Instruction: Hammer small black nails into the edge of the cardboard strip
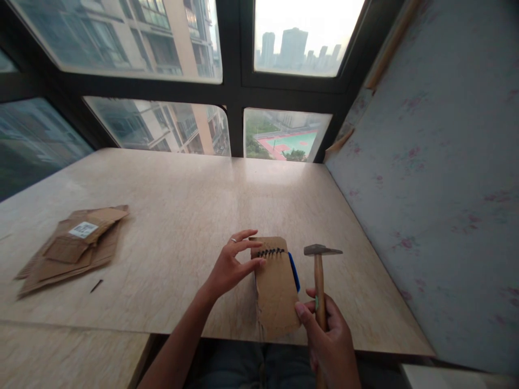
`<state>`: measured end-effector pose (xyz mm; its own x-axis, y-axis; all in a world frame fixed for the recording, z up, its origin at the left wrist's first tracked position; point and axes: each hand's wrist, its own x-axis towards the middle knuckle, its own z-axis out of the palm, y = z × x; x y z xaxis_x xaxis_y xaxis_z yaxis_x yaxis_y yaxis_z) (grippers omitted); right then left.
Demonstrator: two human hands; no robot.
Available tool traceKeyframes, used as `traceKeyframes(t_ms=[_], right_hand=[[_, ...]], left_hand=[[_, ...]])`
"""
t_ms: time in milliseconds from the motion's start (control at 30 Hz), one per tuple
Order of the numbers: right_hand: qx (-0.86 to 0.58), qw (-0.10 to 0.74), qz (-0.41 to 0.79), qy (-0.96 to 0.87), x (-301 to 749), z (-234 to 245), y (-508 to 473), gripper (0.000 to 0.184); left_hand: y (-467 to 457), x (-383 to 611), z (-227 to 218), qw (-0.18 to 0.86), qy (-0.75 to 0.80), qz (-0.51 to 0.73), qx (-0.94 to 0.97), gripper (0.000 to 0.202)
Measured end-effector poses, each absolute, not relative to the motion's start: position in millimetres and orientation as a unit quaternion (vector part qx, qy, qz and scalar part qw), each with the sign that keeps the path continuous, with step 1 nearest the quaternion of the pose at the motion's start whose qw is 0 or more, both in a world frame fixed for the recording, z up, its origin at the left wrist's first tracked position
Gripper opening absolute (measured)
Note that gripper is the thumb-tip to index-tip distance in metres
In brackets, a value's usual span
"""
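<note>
A torn piece of brown cardboard [277, 289] lies near the front edge of the beige table [182, 216], with a row of several dark nails [271, 252] standing in its far end. A blue object [294, 271] shows from under its right edge. My left hand [232, 265] rests at the cardboard's left edge, fingers stretched toward the nails, fingertips touching the cardboard. My right hand [330, 337] is wrapped round the wooden handle of a hammer [319, 273], held upright just right of the cardboard, its metal head above the table.
A stack of flattened cardboard pieces [73, 246] with a white label lies at the left of the table, a single loose nail [96, 286] near it. A wall [438, 178] runs along the table's right side. Windows stand behind the far edge.
</note>
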<state>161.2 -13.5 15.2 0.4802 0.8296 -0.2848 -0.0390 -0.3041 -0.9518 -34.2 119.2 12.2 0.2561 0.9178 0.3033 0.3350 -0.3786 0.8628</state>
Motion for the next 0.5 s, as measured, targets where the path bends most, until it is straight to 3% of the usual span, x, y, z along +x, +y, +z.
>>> traceKeyframes(t_ms=[133, 333, 500], right_hand=[[-0.698, 0.512, 0.416, -0.278, 163, 17, -15, 0.065], [-0.699, 0.514, 0.419, -0.267, 178, 20, -21, 0.068], [-0.7, 0.5, 0.433, -0.271, 189, 25, -28, 0.068]], left_hand=[[111, -50, 16, 0.294, 0.447, 0.43, 0.727, 0.045], [72, -117, 7, 0.214, 0.55, 0.424, 0.687, 0.038], [27, -199, -6, 0.156, 0.714, 0.432, 0.528, 0.04]])
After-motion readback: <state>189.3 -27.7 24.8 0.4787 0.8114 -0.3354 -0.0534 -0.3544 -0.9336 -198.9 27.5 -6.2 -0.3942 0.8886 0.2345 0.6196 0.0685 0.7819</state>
